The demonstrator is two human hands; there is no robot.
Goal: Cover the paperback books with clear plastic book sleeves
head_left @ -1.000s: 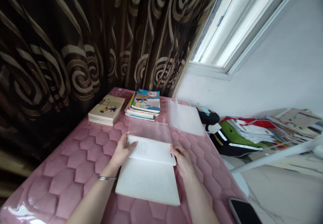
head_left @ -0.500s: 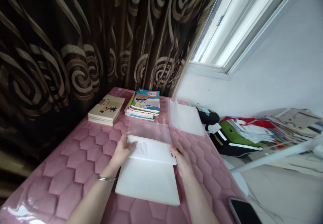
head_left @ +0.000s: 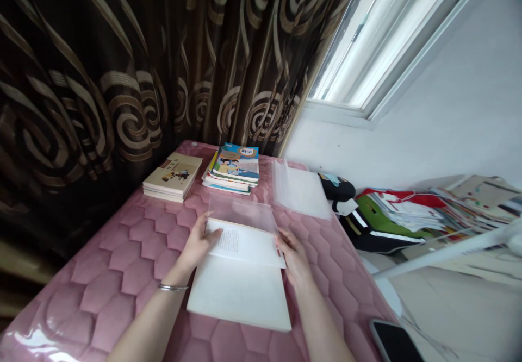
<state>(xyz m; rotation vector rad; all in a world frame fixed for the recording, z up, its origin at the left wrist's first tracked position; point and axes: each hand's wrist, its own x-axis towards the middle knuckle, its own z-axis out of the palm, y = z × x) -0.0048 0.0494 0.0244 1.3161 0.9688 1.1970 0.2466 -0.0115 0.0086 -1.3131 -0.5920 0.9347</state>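
Note:
A book with a plain pale page or cover (head_left: 240,294) lies in front of me. Across its far half is a white flap (head_left: 255,245) with a small block of print. Beyond the book's far edge sticks out a clear plastic sheet (head_left: 242,211), apparently a book cover. My left hand (head_left: 199,245) grips the book's far left corner, thumb on top of the flap. At the opposite corner, my right hand (head_left: 294,256) pinches the flap and plastic edge, its fingers bent. The undersides of both grips are hidden.
Behind the book stand a stack of beige booklets (head_left: 173,177) and a pile of colourful textbooks (head_left: 234,169). Clear plastic covers (head_left: 304,191) lie at the right. A phone (head_left: 395,340) rests at the near right edge of the pink padded-pattern table (head_left: 110,280). Bags and papers (head_left: 383,220) sit beyond.
My right fingers have shifted slightly at the flap's right edge and now hide most of a small red mark there. My left hand and the book have stayed in place.

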